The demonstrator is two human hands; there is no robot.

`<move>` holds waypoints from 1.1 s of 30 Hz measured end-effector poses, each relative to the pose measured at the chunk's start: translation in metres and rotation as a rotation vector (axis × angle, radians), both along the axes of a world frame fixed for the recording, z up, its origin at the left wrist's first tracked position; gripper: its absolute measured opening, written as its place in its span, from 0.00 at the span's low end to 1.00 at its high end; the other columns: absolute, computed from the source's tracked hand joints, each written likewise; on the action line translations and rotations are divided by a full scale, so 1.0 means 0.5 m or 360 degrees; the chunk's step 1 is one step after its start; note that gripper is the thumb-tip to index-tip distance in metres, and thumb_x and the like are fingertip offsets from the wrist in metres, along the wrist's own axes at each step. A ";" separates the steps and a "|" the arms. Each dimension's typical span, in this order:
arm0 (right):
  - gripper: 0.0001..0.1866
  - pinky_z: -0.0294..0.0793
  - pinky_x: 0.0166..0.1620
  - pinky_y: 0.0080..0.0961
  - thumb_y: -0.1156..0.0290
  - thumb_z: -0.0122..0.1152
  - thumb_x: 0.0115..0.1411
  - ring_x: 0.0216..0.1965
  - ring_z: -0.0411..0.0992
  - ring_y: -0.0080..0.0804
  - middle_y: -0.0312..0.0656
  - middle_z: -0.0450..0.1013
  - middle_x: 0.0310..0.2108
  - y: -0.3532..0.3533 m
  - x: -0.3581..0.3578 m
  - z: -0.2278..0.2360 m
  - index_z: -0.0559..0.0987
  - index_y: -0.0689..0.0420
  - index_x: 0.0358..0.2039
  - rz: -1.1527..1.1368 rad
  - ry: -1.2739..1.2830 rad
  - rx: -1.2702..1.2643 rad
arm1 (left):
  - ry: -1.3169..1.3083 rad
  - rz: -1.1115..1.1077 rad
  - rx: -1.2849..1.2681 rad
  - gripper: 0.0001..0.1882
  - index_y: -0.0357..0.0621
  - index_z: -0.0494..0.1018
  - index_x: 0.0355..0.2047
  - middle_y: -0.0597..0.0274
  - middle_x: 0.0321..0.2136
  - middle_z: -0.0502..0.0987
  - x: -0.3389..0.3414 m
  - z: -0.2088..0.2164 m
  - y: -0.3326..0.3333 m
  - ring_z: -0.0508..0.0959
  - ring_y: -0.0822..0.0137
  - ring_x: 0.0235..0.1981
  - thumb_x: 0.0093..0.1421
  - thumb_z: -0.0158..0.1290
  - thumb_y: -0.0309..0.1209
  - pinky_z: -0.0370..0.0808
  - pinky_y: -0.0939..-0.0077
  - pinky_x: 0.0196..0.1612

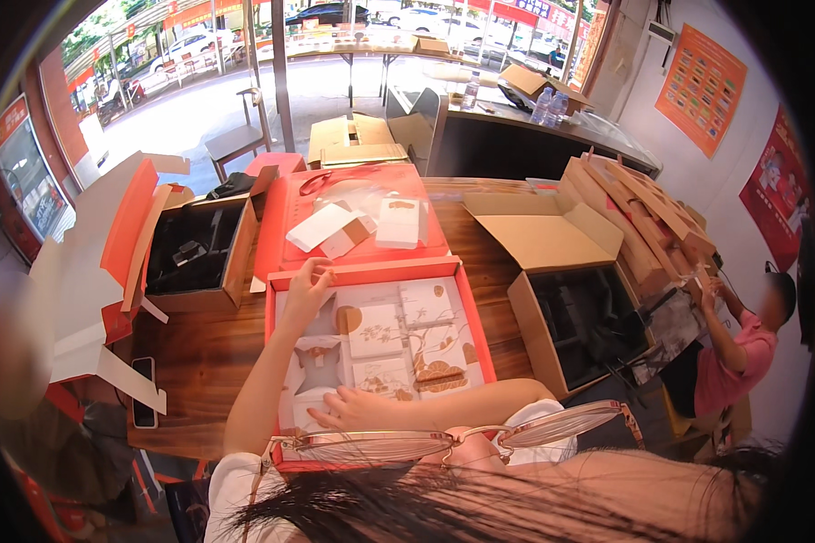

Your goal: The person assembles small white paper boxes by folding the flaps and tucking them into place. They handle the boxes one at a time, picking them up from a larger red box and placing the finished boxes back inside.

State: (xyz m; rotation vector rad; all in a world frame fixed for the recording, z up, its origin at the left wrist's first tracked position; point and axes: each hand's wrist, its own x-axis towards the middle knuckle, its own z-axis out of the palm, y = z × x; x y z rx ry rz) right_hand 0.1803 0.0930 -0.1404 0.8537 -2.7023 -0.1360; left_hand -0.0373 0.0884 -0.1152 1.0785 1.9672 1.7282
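In front of me lies an open red gift box [480, 339] with a white insert. White small boxes with brown and gold drawings [376, 328] fill its middle and right side. Along the left, white folded compartments [317, 355] show. At the far left corner, my left hand [310, 282] is raised by the rim, fingers apart and holding nothing I can see. My right hand [358, 409] reaches across the near part of the box. Its fingers are spread over the near left compartments, touching the white card.
Beyond the box lies a red lid [281, 213] bearing white small cartons [400, 223]. Open brown cartons with black lining stand left [244, 258] and right [534, 339]. A phone [144, 392] lies on the wooden table [199, 362]. A person [743, 348] works at far right.
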 end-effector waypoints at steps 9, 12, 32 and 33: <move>0.52 0.73 0.33 0.27 0.63 0.65 0.38 0.29 0.69 0.39 0.49 0.64 0.39 0.013 -0.008 0.028 0.52 0.57 0.64 -0.0085 -0.0355 -0.0080 | -0.0049 -0.0052 0.0039 0.09 0.40 0.71 0.40 0.59 0.26 0.77 0.004 0.000 0.019 0.78 0.71 0.30 0.60 0.48 0.28 0.73 0.77 0.34; 0.54 0.74 0.41 0.33 0.62 0.68 0.39 0.39 0.69 0.43 0.50 0.62 0.45 0.022 -0.012 0.103 0.49 0.57 0.65 -0.0053 -0.0614 -0.0520 | -0.0053 -0.0023 0.0018 0.10 0.40 0.71 0.41 0.59 0.26 0.77 -0.001 -0.002 0.008 0.78 0.71 0.30 0.60 0.48 0.28 0.73 0.77 0.34; 0.33 0.68 0.48 0.28 0.49 0.43 0.61 0.48 0.68 0.29 0.43 0.65 0.52 0.302 -0.097 0.131 0.57 0.56 0.60 -0.0482 -0.0482 -0.3118 | 0.0449 -0.0195 0.0532 0.43 0.46 0.47 0.64 0.53 0.61 0.55 0.050 0.062 -0.001 0.58 0.59 0.61 0.55 0.56 0.46 0.56 0.61 0.61; 0.33 0.68 0.48 0.28 0.49 0.43 0.62 0.48 0.68 0.28 0.42 0.65 0.52 0.303 -0.102 0.121 0.57 0.56 0.60 -0.0469 -0.0474 -0.3057 | 0.0512 -0.0221 0.0485 0.47 0.46 0.46 0.65 0.53 0.62 0.53 0.050 0.062 -0.002 0.56 0.58 0.62 0.52 0.59 0.45 0.55 0.60 0.62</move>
